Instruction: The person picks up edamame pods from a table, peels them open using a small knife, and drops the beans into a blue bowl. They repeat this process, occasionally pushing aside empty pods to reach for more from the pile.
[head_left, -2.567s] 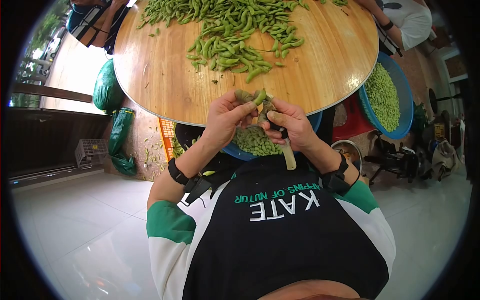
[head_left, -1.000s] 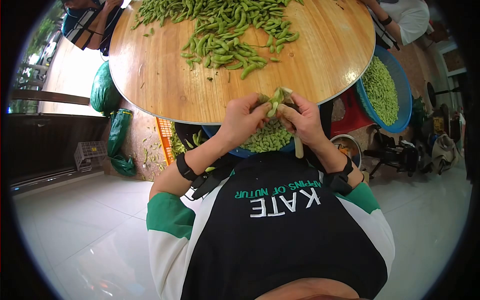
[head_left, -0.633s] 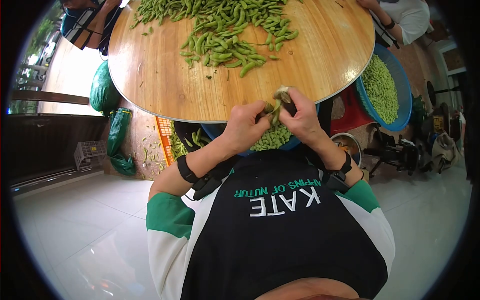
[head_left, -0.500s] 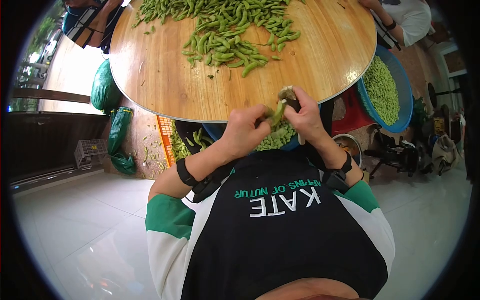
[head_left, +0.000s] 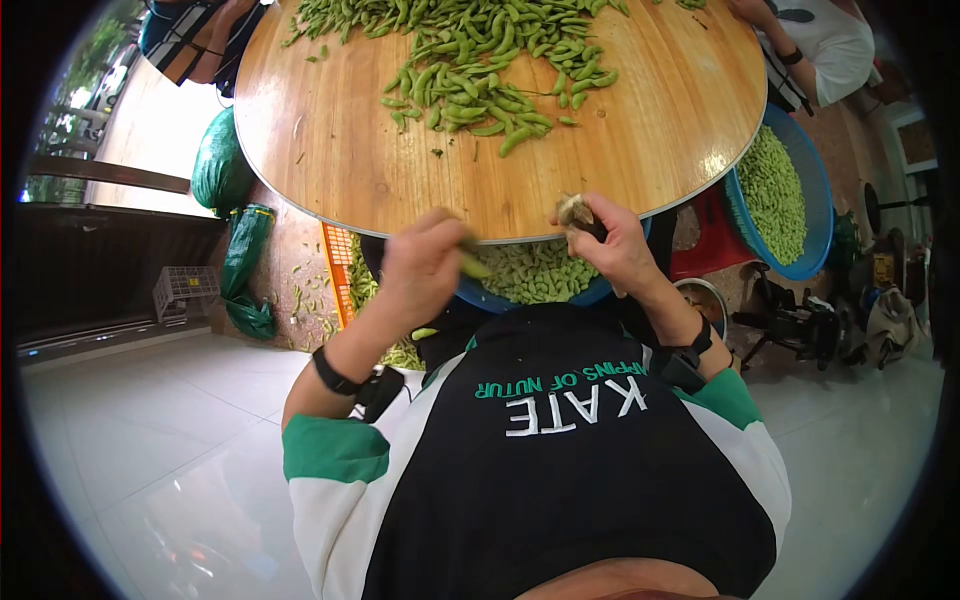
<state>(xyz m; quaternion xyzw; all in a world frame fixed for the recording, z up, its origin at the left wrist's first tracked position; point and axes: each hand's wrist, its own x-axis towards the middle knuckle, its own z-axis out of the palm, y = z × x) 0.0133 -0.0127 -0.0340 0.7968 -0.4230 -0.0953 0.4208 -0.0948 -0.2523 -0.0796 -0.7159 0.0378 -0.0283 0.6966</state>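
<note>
My left hand [head_left: 425, 265], smeared by motion, is closed on a green soybean pod [head_left: 476, 267] held between its fingertips. My right hand [head_left: 615, 245] is at the table's near edge with fingers curled. A dirty pale-brown covering or object [head_left: 574, 212] shows at its fingertips, with something dark beside it; what exactly it grips I cannot make out. Between and below the hands, a blue basin [head_left: 590, 296] in my lap holds shelled green beans [head_left: 530, 272]. A large heap of soybean pods [head_left: 480, 75] lies on the round wooden table [head_left: 350, 150].
An orange crate [head_left: 337, 270] with pods or husks stands at lower left, pods scattered beside it. Green sacks [head_left: 222, 165] lie further left. A large blue tub [head_left: 820, 210] of shelled beans stands right, near a red stool [head_left: 705, 240]. Other people sit at both far sides.
My left hand has moved left, away from my right hand, carrying the pod. The right hand stays near the table edge, a little lower. More of the basin shows now.
</note>
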